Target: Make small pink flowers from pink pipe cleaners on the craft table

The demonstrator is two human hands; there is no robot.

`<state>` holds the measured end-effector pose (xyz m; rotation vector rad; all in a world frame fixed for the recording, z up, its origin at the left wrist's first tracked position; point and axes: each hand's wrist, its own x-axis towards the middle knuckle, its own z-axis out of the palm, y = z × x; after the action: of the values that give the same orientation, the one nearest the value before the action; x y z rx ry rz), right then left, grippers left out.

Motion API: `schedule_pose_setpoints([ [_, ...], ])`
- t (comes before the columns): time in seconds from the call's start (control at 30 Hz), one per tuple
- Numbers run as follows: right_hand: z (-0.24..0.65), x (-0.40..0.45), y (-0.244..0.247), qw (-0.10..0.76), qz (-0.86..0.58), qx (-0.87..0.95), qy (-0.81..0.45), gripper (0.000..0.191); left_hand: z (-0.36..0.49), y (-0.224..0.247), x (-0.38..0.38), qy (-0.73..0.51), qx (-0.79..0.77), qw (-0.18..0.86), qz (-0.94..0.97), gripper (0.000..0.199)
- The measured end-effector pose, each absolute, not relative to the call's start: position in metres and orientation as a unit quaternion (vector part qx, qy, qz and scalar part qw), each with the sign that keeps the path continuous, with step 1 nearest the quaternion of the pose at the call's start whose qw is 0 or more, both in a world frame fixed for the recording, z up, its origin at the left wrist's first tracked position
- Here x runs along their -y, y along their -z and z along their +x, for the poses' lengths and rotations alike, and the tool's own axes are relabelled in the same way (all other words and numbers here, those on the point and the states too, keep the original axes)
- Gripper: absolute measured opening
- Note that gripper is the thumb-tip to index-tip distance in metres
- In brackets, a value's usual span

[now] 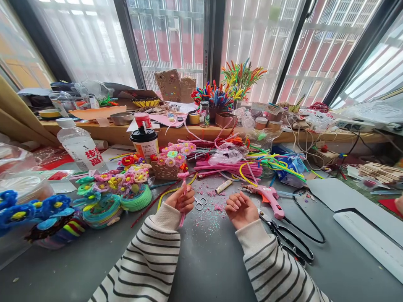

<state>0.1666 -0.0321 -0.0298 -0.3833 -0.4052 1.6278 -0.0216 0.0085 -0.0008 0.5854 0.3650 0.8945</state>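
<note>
My left hand point(182, 200) is closed around a pink pipe cleaner point(183, 176); its bent top sticks up above the fingers and its lower end shows below them. To the right, my right hand point(242, 208) is curled loosely, fingertips drawn in, and nothing shows in it. Small scissors point(200, 204) lie beside the left hand. Pink fuzz and glitter point(214, 222) are scattered between the hands. A stubby cylinder, perhaps a lighter point(223, 186), lies just beyond them. Near the right hand rest a pink glue gun point(267, 197) and large black-handled scissors point(288, 239).
Pipe-cleaner flower pots point(137, 201) and a water bottle point(80, 147) stand at left. A lidded cup point(145, 144) and a pink flower box point(166, 170) are ahead, beside bundled pink pipe cleaners point(226, 169). The glue gun's cord point(310, 239) loops at right. Another person's hand shows at the right edge.
</note>
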Motion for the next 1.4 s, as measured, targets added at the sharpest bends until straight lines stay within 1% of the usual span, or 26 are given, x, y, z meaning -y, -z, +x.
schedule_pose_setpoints([
  [0.07, 0.165, 0.033, 0.03, 0.645, -0.157, 0.162, -0.73, 0.018, -0.02, 0.001, -0.01, -0.448, -0.204, 0.817, 0.3, 0.02],
  [0.13, 0.164, 0.033, 0.03, 0.641, -0.158, 0.152, -0.736, 0.012, -0.018, 0.001, -0.013, -0.475, -0.238, 0.778, 0.335, 0.025],
  [0.3, 0.164, 0.031, 0.029, 0.648, -0.141, 0.137, -0.736, 0.013, -0.011, -0.005, -0.023, -0.503, -0.293, 0.694, 0.424, 0.035],
  [0.33, 0.165, 0.03, 0.029, 0.644, -0.135, 0.137, -0.741, 0.015, -0.008, -0.007, -0.026, -0.514, -0.3, 0.672, 0.442, 0.035],
  [0.4, 0.166, 0.029, 0.03, 0.627, -0.129, 0.14, -0.755, 0.029, -0.003, -0.011, -0.03, -0.538, -0.327, 0.611, 0.48, 0.034],
  [0.47, 0.167, 0.027, 0.033, 0.616, -0.12, 0.143, -0.766, 0.043, 0.002, -0.014, -0.032, -0.552, -0.384, 0.518, 0.529, 0.035],
  [0.5, 0.167, 0.027, 0.035, 0.614, -0.11, 0.144, -0.768, 0.046, 0.005, -0.015, -0.033, -0.551, -0.418, 0.464, 0.554, 0.036],
  [0.57, 0.165, 0.025, 0.038, 0.608, -0.085, 0.143, -0.776, 0.05, 0.009, -0.013, -0.033, -0.534, -0.48, 0.365, 0.592, 0.038],
  [0.63, 0.163, 0.024, 0.039, 0.593, -0.062, 0.142, -0.79, 0.051, 0.009, -0.01, -0.033, -0.518, -0.516, 0.312, 0.607, 0.039],
  [0.8, 0.16, 0.024, 0.039, 0.558, -0.044, 0.138, -0.817, 0.054, 0.003, 0.002, -0.036, -0.488, -0.573, 0.277, 0.598, 0.04],
  [0.97, 0.158, 0.026, 0.035, 0.54, -0.083, 0.121, -0.829, 0.054, -0.002, 0.006, -0.035, -0.461, -0.586, 0.189, 0.639, 0.037],
  [1.1, 0.156, 0.027, 0.034, 0.533, -0.117, 0.135, -0.827, 0.054, -0.002, 0.008, -0.034, -0.44, -0.593, 0.17, 0.653, 0.035],
  [1.3, 0.151, 0.027, 0.027, 0.522, -0.192, 0.249, -0.793, 0.053, -0.006, 0.006, -0.033, -0.395, -0.545, 0.146, 0.725, 0.036],
  [1.37, 0.156, 0.024, 0.021, 0.532, -0.243, 0.296, -0.755, 0.052, -0.009, 0.005, -0.033, -0.39, -0.537, 0.127, 0.737, 0.036],
  [1.4, 0.161, 0.022, 0.017, 0.552, -0.28, 0.318, -0.719, 0.052, -0.01, 0.005, -0.034, -0.391, -0.538, 0.116, 0.738, 0.036],
])
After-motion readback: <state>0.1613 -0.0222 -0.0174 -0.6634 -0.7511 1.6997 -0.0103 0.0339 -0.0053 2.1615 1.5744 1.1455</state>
